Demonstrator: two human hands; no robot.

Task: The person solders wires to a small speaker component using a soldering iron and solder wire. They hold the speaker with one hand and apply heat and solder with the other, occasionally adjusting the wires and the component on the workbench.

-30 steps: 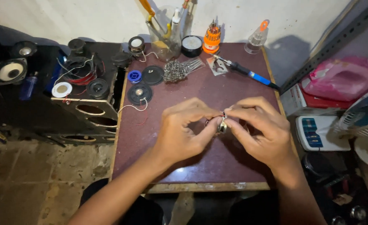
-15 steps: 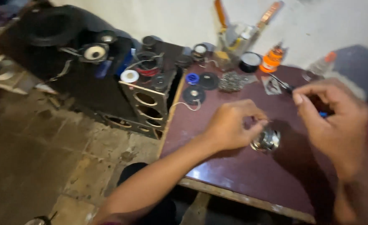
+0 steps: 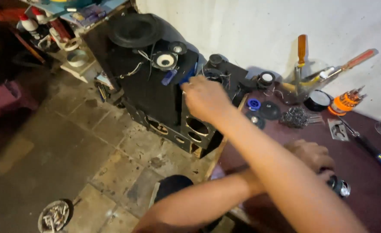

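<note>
Speaker part [image 3: 340, 187], small and round, is sitting lower right on the maroon table [image 3: 371, 203], and your left hand [image 3: 312, 156] is curling loosely over it. Your right hand [image 3: 204, 98] is reaching mid-frame, fingers bunched, over the black speaker box [image 3: 156, 92].

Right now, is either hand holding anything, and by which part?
The left hand grips a small round metal part by its dark end; the shiny end sticks out. The right hand is at the black speaker box; no hold can be told.
</note>
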